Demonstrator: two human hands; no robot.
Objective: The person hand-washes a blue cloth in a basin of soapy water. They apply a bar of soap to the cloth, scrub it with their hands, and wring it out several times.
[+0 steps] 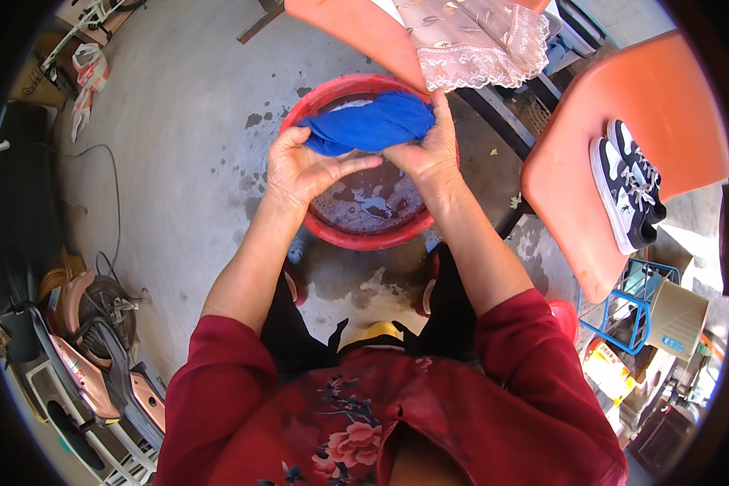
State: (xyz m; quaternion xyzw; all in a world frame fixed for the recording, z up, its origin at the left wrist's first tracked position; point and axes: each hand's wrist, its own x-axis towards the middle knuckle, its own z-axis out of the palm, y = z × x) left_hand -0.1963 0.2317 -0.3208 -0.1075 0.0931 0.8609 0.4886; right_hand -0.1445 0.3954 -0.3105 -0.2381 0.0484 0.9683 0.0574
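Observation:
A bunched, wet-looking blue cloth [373, 124] is stretched sideways between my two hands, above a round red plastic basin [364, 242]. My left hand [304, 164] grips the cloth's left end, its thumb on top and a finger pointing right below it. At the right end, my right hand [428, 143] holds the cloth, with the thumb and fingers spread around it. Dark soapy water [370, 203] with patches of foam lies in the basin. Whether the cloth's far side touches the water is hidden.
Black-and-white sneakers [629, 188] rest on an orange chair [559, 176] at the right. Pink lace-edged fabric [474, 48] hangs over another orange seat [364, 30] beyond the basin. A blue wire basket [619, 316] is at the lower right, a pink scooter [79, 370] at the lower left. The concrete floor [176, 152] has wet spots.

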